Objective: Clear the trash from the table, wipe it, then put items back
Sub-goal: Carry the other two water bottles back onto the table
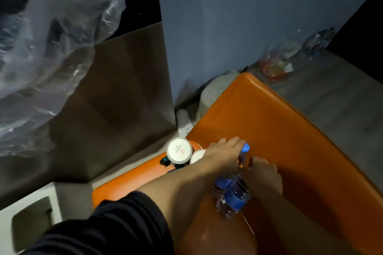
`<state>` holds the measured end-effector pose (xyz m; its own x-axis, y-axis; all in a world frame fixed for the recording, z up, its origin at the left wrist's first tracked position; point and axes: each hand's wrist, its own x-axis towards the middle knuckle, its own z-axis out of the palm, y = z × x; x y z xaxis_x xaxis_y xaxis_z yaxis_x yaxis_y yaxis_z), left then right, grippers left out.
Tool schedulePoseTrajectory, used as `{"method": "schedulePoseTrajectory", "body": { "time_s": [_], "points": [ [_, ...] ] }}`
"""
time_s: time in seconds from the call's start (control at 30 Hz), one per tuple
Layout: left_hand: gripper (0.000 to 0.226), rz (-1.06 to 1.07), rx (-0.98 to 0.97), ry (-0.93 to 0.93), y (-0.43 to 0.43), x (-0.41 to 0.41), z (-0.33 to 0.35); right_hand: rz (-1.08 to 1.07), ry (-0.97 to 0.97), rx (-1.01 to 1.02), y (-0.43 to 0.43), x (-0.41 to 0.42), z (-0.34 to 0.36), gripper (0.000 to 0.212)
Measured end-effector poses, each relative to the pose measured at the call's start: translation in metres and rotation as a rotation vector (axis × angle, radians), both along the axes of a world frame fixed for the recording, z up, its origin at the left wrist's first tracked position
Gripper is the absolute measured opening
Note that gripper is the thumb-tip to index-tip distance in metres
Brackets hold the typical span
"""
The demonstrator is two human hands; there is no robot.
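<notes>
Two clear plastic bottles [232,192], glossy orange seat [290,130]

You have one view, worn on the head, looking steeply down and forward, close over an orange seat [269,130], tilted, with a wall [248,16] just beyond it.

The light is dim and the room reads mostly in shadow. A plain blue-grey wall [259,16] rises straight ahead, meeting a grey concrete-looking floor [331,97] to the right. A glossy orange moulded-plastic seat [279,130] fills the lower right. Left of it stands a flat brown cardboard panel [124,99], with a crumpled clear plastic sheet [51,37] hanging over its upper corner. At the lower left sits a white plastic box-shaped unit [68,194].
</notes>
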<state>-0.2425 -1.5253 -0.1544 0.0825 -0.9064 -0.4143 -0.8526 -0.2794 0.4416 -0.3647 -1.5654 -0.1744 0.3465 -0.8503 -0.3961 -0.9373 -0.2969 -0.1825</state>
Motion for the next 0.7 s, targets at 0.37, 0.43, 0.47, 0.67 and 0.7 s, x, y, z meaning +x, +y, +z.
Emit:
{"method": "schedulePoseTrajectory", "body": {
  "time_s": [0.37, 0.43, 0.47, 0.67, 0.7],
  "points": [
    [0.057, -0.036, -0.099, -0.105, 0.006, -0.020, -0.016, -0.076, -0.212, 0.054, 0.010, -0.020, -0.001, 0.029],
    [0.047, -0.030, -0.114, -0.087, 0.017, -0.023, -0.019, -0.146, -0.242, 0.199, 0.016, -0.025, -0.002, 0.031],
    [0.038, -0.020, -0.116, -0.062, 0.023, -0.023, -0.020, -0.180, -0.240, 0.269, 0.020, -0.029, -0.003, 0.031],
    [0.028, 0.043, -0.057, 0.026, 0.063, -0.027, -0.024, -0.202, -0.118, 0.307, 0.050, -0.037, -0.001, 0.038],
    [0.027, 0.056, -0.041, 0.035, 0.069, -0.028, -0.023, -0.200, -0.080, 0.312, 0.055, -0.036, 0.003, 0.039]
  ]
}}
